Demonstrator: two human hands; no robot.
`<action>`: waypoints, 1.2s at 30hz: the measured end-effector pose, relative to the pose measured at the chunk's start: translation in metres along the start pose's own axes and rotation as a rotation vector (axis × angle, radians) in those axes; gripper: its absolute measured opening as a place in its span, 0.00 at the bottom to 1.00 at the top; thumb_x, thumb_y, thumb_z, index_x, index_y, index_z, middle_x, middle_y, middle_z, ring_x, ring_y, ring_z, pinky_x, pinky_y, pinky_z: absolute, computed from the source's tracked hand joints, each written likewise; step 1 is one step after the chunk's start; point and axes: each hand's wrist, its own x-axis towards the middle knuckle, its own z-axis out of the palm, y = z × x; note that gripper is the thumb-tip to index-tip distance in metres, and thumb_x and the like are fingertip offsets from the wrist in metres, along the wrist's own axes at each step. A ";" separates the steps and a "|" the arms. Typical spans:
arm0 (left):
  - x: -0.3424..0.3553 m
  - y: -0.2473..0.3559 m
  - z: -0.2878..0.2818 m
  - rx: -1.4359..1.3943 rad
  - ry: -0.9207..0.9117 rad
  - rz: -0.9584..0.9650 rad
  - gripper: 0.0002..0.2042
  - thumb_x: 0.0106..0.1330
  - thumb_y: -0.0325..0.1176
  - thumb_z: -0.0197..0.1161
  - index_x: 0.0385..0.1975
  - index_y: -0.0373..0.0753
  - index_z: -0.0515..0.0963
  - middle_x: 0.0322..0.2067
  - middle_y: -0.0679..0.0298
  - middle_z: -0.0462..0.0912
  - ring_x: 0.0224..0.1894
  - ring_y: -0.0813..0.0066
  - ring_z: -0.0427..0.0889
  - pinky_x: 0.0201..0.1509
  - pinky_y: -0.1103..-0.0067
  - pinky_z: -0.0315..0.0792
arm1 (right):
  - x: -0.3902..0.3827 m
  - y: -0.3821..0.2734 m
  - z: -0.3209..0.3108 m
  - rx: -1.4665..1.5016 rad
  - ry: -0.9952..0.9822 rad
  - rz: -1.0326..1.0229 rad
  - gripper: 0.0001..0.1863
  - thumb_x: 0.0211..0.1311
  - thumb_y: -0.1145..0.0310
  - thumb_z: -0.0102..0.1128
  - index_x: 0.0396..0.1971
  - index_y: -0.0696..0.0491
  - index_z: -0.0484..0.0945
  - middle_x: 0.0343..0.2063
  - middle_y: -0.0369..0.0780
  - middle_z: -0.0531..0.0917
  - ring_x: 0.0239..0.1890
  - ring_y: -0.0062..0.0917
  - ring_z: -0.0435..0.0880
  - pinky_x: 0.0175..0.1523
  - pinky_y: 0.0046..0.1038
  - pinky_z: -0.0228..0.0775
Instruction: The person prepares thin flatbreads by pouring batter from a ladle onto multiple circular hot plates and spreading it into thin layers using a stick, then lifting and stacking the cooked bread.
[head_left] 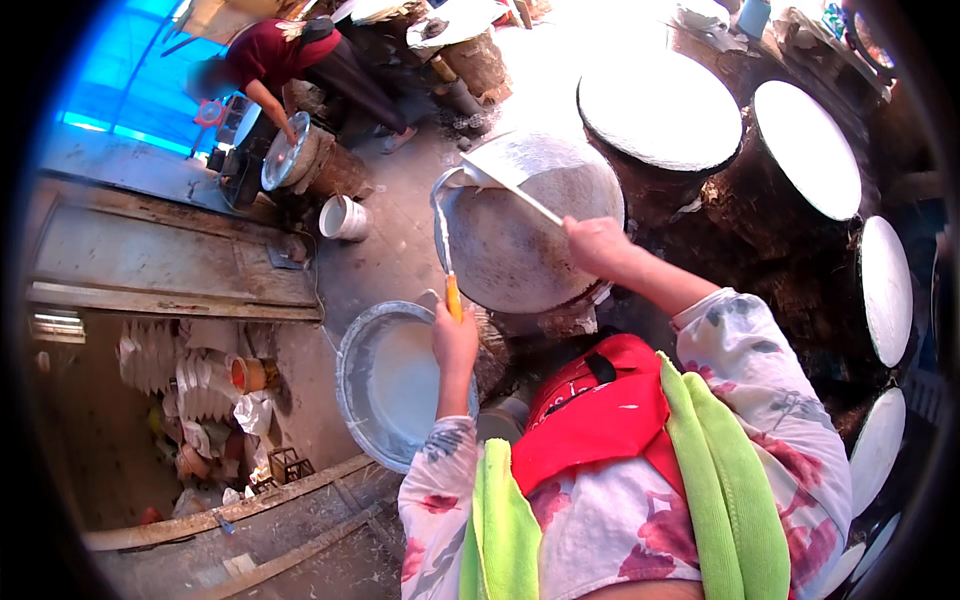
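Round mould (520, 240) amid white discs (660, 105)

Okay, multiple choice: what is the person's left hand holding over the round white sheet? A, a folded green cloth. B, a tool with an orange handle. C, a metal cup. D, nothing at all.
B: the left hand grips a tool with an orange handle whose pale blade reaches up along the edge of the round white sheet, while the right hand holds a thin stick across it.
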 end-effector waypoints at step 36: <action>-0.095 -0.038 -0.056 -0.464 -0.097 -0.431 0.15 0.62 0.35 0.63 0.41 0.32 0.71 0.24 0.61 0.75 0.17 0.75 0.73 0.21 0.78 0.68 | 0.072 0.053 -0.008 -0.199 0.019 -0.171 0.09 0.58 0.71 0.48 0.37 0.57 0.71 0.22 0.42 0.82 0.25 0.34 0.84 0.28 0.35 0.74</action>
